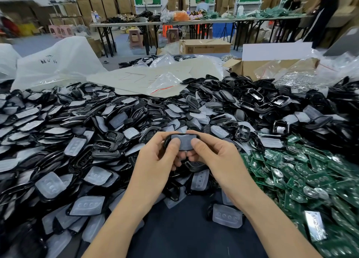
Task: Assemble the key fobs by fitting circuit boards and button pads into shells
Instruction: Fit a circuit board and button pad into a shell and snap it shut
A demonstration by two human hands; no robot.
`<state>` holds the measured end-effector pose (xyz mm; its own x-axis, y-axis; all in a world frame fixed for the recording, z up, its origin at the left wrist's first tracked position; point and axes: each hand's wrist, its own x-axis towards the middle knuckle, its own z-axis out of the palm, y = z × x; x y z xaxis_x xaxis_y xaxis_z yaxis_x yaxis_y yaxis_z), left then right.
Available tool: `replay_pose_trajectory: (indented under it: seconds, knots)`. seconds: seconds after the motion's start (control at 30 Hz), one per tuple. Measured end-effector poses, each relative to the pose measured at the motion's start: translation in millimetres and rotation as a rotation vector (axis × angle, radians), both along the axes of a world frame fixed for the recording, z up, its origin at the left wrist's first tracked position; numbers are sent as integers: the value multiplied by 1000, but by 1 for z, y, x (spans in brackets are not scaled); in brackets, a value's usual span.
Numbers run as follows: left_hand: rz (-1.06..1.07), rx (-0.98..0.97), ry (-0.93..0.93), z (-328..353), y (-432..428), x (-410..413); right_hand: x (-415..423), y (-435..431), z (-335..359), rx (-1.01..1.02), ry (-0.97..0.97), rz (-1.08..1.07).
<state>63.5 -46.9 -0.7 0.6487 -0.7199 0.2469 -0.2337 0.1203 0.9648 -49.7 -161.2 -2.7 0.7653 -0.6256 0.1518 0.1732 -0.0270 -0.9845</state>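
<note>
I hold one shell (167,141) in both hands, raised above the heap in the middle of my view. Its long axis runs left to right, roughly level, and its open face is turned toward me. A pale pad (185,144) sits in that face, inside the black rim. I cannot tell which end is the key-ring end.

My left hand (155,158) grips the shell's left end, with its thumb (174,143) pressed on the pad. My right hand (216,156) grips the right end, with its thumb (195,142) also on the pad. The other fingers of both hands curl under the shell and are mostly hidden.

The desk (184,230) shows dark just in front of me. On my left lies a heap of shells with pads (77,141). On my right is a pile of green boards (303,172). Bare black shells (252,98) are piled farther back on the right, and a cardboard box (250,68) stands behind them.
</note>
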Motion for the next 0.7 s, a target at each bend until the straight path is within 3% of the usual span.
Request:
replay_pose_trajectory:
  seconds: [0.43, 0.7]
  knots:
    - [11, 12, -50, -2, 0, -6, 3, 2, -3, 12, -2, -43]
    - [78, 39, -132, -4, 0, -4, 7, 1, -5, 204, -68, -7]
